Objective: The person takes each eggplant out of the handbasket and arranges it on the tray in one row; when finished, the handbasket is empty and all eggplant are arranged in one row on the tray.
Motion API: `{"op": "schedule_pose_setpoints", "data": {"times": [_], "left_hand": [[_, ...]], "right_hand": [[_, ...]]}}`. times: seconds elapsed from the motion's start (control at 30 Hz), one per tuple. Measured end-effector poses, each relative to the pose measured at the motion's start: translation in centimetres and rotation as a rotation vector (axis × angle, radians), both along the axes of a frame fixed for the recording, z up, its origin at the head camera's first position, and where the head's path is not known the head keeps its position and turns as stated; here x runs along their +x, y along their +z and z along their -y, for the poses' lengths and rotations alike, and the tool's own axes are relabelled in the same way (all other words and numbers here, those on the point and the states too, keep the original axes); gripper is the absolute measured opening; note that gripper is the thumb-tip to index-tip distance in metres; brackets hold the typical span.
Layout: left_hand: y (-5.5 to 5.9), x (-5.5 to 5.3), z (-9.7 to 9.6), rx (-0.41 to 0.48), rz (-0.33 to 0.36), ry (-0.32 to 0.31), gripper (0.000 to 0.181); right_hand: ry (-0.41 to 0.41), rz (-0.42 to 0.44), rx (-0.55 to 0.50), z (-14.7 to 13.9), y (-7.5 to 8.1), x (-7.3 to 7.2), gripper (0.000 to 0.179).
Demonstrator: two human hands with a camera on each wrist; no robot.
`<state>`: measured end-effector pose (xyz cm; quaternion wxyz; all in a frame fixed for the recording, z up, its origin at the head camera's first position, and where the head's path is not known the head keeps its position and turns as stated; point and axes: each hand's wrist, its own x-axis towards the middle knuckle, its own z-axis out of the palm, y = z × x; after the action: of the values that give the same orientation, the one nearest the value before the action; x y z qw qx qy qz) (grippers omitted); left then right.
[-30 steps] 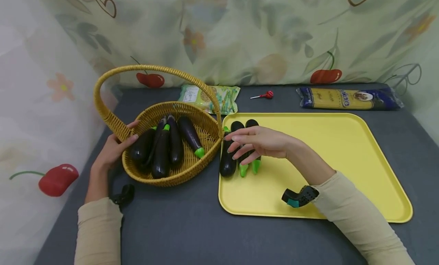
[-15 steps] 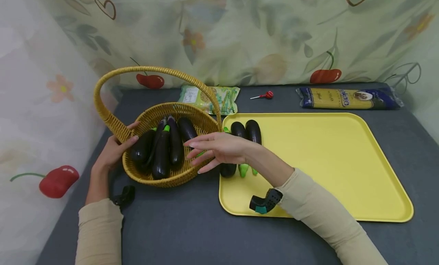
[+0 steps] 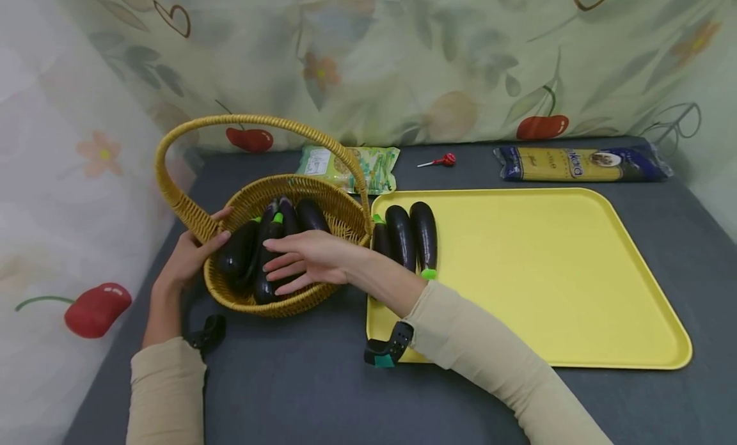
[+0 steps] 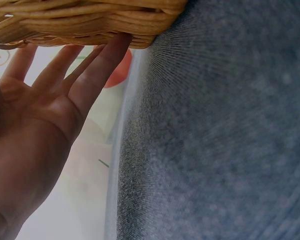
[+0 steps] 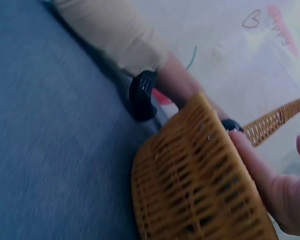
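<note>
Cherry-printed pale cloth (image 3: 391, 68) backs a dark grey desk (image 3: 299, 381). One person's left hand (image 3: 187, 256) pinches the rim of a golden woven wicker basket (image 3: 313, 296) containing glossy dark-purple eggplants (image 3: 235, 256). Above these, the right hand (image 3: 313, 259) hangs with fingers loosely spread, grasping nothing; contact is unclear. Three more eggplants (image 3: 401, 237) lie on the yellow rectangular tray (image 3: 547, 272) alongside.

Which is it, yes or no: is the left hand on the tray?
No: the left hand holds the side of the basket.
</note>
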<state>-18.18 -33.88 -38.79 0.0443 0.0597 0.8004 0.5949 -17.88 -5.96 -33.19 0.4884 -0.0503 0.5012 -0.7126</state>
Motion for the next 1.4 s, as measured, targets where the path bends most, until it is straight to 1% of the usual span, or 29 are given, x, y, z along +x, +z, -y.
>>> {"op": "schedule_pose_setpoints", "data": {"times": [0.1, 0.27, 0.53, 0.63, 0.73, 0.83, 1.07, 1.27, 1.4], "left_hand": [[-0.1, 0.1, 0.0, 0.01, 0.0, 0.0, 0.054], [-0.1, 0.1, 0.0, 0.012, -0.009, -0.013, 0.055], [0.0, 0.1, -0.2, 0.009, 0.008, 0.0, 0.056], [0.0, 0.1, -0.2, 0.006, 0.012, 0.004, 0.056], [-0.1, 0.1, -0.1, -0.001, 0.009, 0.003, 0.055], [0.0, 0.1, -0.1, 0.003, 0.006, 0.004, 0.055], [0.2, 0.1, -0.2, 0.007, 0.008, 0.005, 0.053], [0.1, 0.2, 0.0, 0.001, 0.011, -0.008, 0.052], [0.0, 0.1, -0.1, -0.007, 0.0, -0.011, 0.052]], "right_hand": [[-0.033, 0.034, 0.009, 1.2, 0.1, 0.1, 0.052], [-0.066, 0.078, 0.039, 2.6, 0.3, 0.1, 0.06], [-0.135, 0.203, -0.004, 4.5, -0.1, -0.2, 0.066], [-0.153, 0.217, -0.001, 5.1, -0.2, -0.3, 0.067], [-0.169, 0.219, 0.025, 5.6, -0.3, -0.4, 0.066], [-0.177, 0.2, 0.075, 6.1, -0.2, -0.5, 0.064], [-0.176, 0.068, 0.247, 7.4, 0.8, -0.4, 0.06], [-0.225, -0.017, 0.392, 8.4, 1.0, 0.1, 0.054], [-0.251, -0.078, 0.46, 8.7, 1.1, 0.2, 0.05]]}}
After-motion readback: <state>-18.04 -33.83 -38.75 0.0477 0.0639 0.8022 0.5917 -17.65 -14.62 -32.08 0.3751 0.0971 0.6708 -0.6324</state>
